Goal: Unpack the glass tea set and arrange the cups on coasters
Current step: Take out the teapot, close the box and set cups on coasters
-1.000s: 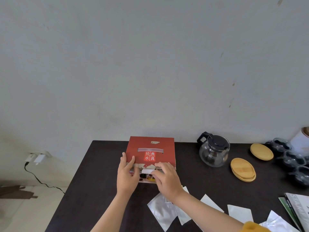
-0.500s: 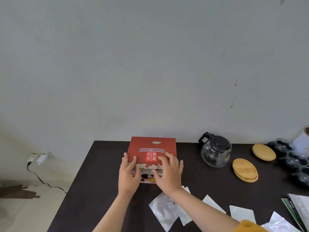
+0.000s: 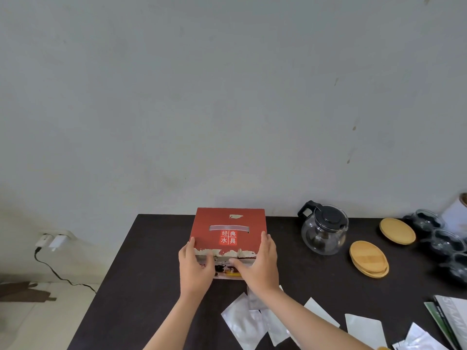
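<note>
Clasping the red box (image 3: 228,231) printed 经典水具, the left hand (image 3: 194,267) and right hand (image 3: 260,263) grip its near corners on the counter (image 3: 141,274).

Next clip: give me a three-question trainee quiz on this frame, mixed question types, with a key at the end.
1. True or false: both hands, left and right, are on the red box.
2. Multiple choice: the glass teapot stands (A) on top of the box, (B) on the table to the right of the box, (C) on the floor.
3. Short answer: what lies on the table nearest the person, below the box?

Key
1. True; each hand grips the box at its near corner.
2. B.
3. White packets, loose and flat; the wooden coasters lie further right.
</note>
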`<move>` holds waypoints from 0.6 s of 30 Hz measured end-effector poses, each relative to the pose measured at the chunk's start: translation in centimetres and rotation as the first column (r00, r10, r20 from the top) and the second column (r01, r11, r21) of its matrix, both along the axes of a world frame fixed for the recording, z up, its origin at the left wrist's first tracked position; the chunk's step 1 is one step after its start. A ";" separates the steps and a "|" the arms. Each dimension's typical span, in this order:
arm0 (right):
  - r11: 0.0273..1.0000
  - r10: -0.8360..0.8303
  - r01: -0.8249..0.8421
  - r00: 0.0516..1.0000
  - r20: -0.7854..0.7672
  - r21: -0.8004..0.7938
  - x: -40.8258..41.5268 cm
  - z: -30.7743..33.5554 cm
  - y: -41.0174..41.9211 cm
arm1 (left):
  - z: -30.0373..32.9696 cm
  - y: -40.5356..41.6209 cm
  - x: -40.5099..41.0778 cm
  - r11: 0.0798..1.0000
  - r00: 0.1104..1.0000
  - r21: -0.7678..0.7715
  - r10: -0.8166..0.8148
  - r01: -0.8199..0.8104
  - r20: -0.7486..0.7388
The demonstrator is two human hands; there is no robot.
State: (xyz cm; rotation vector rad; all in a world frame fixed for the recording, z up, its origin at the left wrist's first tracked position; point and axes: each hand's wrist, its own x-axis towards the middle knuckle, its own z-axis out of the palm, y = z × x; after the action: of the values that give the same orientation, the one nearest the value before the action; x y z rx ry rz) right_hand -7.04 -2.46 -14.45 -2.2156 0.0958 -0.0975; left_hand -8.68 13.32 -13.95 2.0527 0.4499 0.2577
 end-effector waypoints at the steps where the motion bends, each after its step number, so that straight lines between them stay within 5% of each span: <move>1: 1.000 0.000 0.000 1.000 0.005 -0.003 0.2 0.2 -0.5 | 0.2 -0.3 0.2 1.000 1.000 0.006 -0.018 0.018 0.002; 10: 0.972 0.032 -0.022 0.999 0.041 -0.235 3.9 0.7 -7.7 | 1.0 -5.0 4.4 0.945 0.961 0.173 -0.270 0.276 -0.056; 15: 0.752 0.161 -0.131 0.987 -0.013 -0.646 6.8 -0.3 -10.5 | 1.0 -6.8 7.1 0.866 0.918 0.320 -0.323 0.385 -0.229; 18: 0.654 0.186 -0.135 0.982 -0.015 -0.744 7.7 -1.1 -10.7 | 0.5 -7.1 8.1 0.821 0.915 0.420 -0.287 0.387 -0.282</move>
State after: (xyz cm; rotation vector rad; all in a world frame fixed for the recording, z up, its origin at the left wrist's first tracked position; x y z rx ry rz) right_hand 0.67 -13.20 -15.51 -3.0396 -0.2248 -0.1233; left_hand -0.58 6.18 -13.48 2.6084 0.1376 -0.0795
